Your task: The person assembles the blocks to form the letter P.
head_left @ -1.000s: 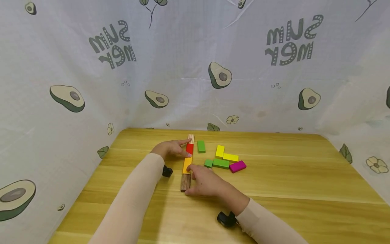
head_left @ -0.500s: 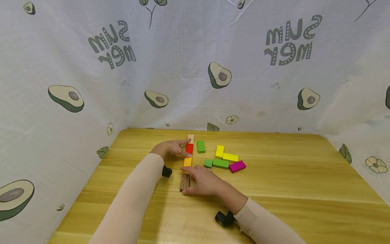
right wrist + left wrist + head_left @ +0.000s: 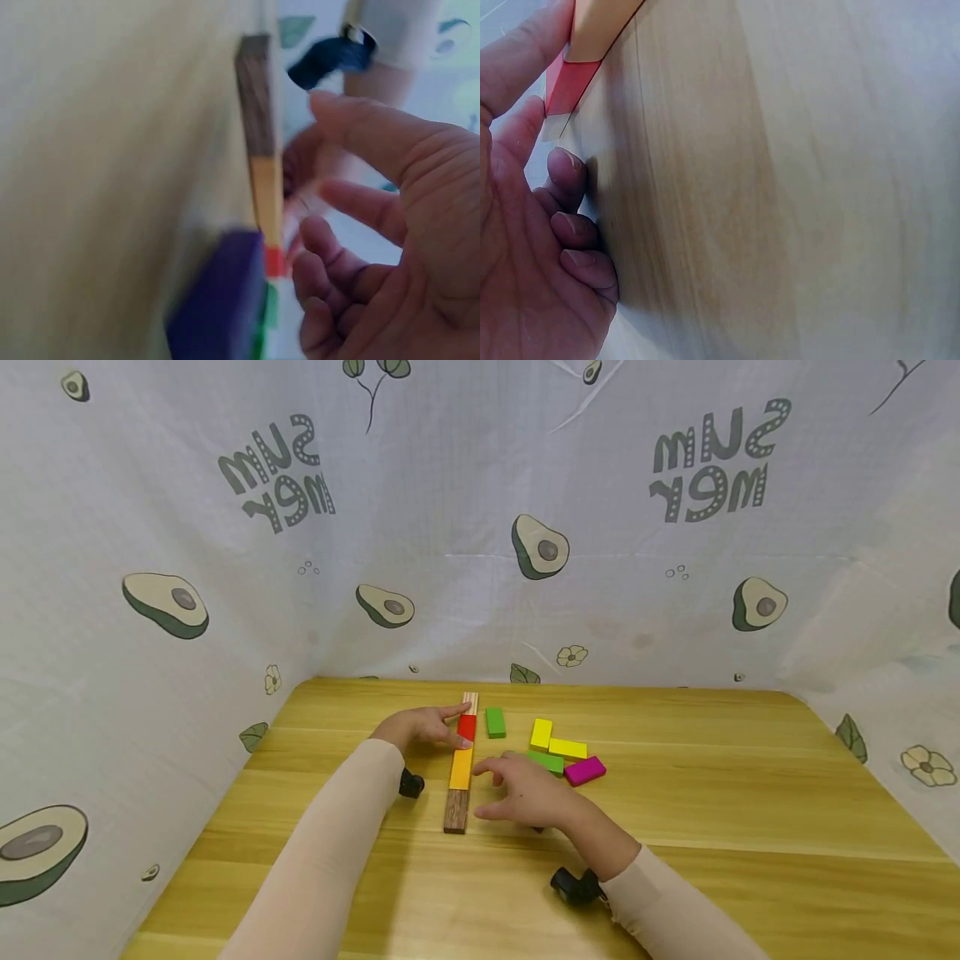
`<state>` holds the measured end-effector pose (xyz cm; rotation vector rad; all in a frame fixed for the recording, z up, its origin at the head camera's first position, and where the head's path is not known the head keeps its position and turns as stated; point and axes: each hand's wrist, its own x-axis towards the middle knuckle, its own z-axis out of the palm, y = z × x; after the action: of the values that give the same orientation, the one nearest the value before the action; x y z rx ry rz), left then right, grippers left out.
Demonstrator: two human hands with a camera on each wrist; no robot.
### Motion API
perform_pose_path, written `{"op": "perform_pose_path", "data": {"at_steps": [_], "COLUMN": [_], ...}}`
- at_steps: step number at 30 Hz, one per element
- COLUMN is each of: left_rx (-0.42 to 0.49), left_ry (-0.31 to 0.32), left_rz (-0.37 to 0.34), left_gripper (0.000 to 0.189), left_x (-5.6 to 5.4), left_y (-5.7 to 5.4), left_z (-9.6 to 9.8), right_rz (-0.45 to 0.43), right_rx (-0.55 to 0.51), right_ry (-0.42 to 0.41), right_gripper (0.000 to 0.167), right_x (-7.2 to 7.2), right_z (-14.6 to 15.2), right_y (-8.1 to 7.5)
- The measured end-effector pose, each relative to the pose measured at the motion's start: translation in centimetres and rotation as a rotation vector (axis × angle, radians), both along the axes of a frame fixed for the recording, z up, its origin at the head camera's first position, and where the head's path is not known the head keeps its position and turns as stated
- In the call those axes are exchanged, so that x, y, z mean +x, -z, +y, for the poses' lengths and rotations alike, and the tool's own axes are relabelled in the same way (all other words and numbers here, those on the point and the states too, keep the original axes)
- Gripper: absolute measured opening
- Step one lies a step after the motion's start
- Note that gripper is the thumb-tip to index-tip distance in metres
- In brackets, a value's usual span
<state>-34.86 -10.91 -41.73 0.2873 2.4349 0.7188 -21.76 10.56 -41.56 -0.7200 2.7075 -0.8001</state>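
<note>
Four colours of wooden block stand end to end in one straight row: dark brown (image 3: 456, 812) nearest me, then orange (image 3: 461, 770), red (image 3: 467, 727) and pale wood (image 3: 471, 697) at the far end. My left hand (image 3: 423, 725) touches the row from its left side, index finger on the pale block and thumb where red meets orange; its other fingers curl loosely, as the left wrist view shows. Just right of the brown and orange blocks hovers my right hand (image 3: 528, 789), thumb and fingers apart, holding nothing. A dark purple block (image 3: 217, 304) looms close in the right wrist view.
Right of the row lie a green block (image 3: 496, 723), two yellow blocks (image 3: 541, 735), another green block (image 3: 547, 763) partly behind my right hand, and a magenta block (image 3: 585, 770). A printed cloth (image 3: 465, 643) hangs behind the wooden table (image 3: 712, 793).
My right hand first shifted slightly left over the orange and brown blocks, then let go and moved right, covering the small green block. The left hand stays in place.
</note>
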Motion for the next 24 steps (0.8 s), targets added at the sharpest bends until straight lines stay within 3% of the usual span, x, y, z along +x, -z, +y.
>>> {"op": "perform_pose_path", "data": {"at_steps": [2, 6, 11, 13, 17, 24], "left_rx": [0.002, 0.01, 0.016, 0.017, 0.014, 0.004], "left_ry": [0.0, 0.001, 0.003, 0.01, 0.015, 0.01], "left_rz": [0.003, -0.001, 0.0, 0.006, 0.016, 0.011], "left_gripper": [0.088, 0.089, 0.089, 0.089, 0.089, 0.089], "left_x": [0.0, 0.0, 0.1, 0.1, 0.0, 0.0], "left_y": [0.1, 0.1, 0.0, 0.0, 0.1, 0.1], "left_z": [0.0, 0.0, 0.0, 0.0, 0.0, 0.0], "right_rz": [-0.016, -0.094, -0.257, -0.279, -0.218, -0.065], "right_rx": [0.046, 0.175, 0.177, 0.163, 0.159, 0.158], "right_ry": [0.033, 0.074, 0.006, -0.038, -0.081, -0.073], "right_gripper": [0.051, 0.052, 0.063, 0.066, 0.061, 0.058], "right_x": [0.2, 0.9, 2.0, 2.4, 3.0, 3.5], "right_z": [1.0, 2.6, 3.7, 3.8, 3.7, 2.4], "right_y": [-0.4, -1.0, -1.4, -1.4, -1.3, -1.0]}}
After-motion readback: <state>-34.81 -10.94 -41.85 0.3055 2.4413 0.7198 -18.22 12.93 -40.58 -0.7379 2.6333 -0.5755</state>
